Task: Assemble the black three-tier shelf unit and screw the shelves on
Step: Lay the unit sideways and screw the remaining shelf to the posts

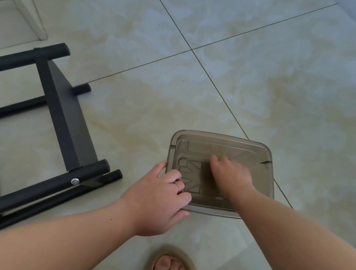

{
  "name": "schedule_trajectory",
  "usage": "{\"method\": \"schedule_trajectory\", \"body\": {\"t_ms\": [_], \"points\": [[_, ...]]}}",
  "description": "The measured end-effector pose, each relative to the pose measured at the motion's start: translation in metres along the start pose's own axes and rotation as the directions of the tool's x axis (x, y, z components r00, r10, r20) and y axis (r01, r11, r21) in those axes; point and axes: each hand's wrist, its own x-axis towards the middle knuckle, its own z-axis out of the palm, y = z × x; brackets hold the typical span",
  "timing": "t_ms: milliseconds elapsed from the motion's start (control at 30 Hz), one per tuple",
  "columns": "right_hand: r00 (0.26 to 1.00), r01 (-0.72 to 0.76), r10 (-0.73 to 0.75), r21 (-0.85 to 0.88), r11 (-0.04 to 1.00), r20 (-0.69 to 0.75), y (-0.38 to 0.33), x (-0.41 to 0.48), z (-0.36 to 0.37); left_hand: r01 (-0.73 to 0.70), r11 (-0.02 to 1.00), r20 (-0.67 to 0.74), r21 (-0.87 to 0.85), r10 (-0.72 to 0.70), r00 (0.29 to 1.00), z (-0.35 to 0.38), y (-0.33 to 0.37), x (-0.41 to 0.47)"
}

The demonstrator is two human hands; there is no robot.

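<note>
- The left hand [158, 199] grips the smoky box [270, 175] by its near-left rim, lower centre, probably to steady it on the floor [234, 49].
- The right hand [229, 172] reaches inside, likely for screws; it is blurred, so I cannot tell whether it holds anything.
- The black shelf unit [66, 115] lies tipped over at left: matte panels between round posts, one silver screw [75, 181] fitted.

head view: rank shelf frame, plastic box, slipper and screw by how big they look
1. shelf frame
2. plastic box
3. slipper, unsure: cut off at the bottom edge and nearer the camera
4. screw
</note>
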Motion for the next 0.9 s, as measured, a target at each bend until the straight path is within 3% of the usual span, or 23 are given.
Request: {"method": "schedule_trajectory", "body": {"t_ms": [200,400,533,633,767,900], "points": [[0.998,-0.067,0.065,0.170,0.983,0.018,-0.002,-0.012,-0.016,0.039,0.999,0.195,0.013,-0.041,0.980,-0.007,0.001,0.002],[0.983,-0.170,0.181,0.431,0.886,0.015,-0.011,-0.035,-0.086,0.127,0.992,0.178,0.024,-0.129,0.976,-0.056,-0.001,-0.009],[0.966,-0.159,0.249,0.599,0.785,-0.069,-0.016,-0.060,-0.148,0.267,0.961,0.228,0.069,-0.276,0.934,-0.114,-0.019,-0.039],[0.951,-0.110,0.278,0.690,0.715,-0.137,-0.027,-0.090,-0.195,0.455,0.890,0.258,0.032,-0.447,0.857,-0.158,-0.027,-0.070],[0.945,-0.002,0.281,0.855,0.519,-0.169,-0.058,-0.147,-0.246,0.652,0.739,0.240,-0.170,-0.611,0.755,-0.207,-0.018,-0.115],[0.945,0.095,0.278,0.956,0.278,-0.174,-0.096,-0.213,-0.280,0.683,0.575,0.220,-0.451,-0.669,0.710,-0.245,0.011,-0.160]]}}
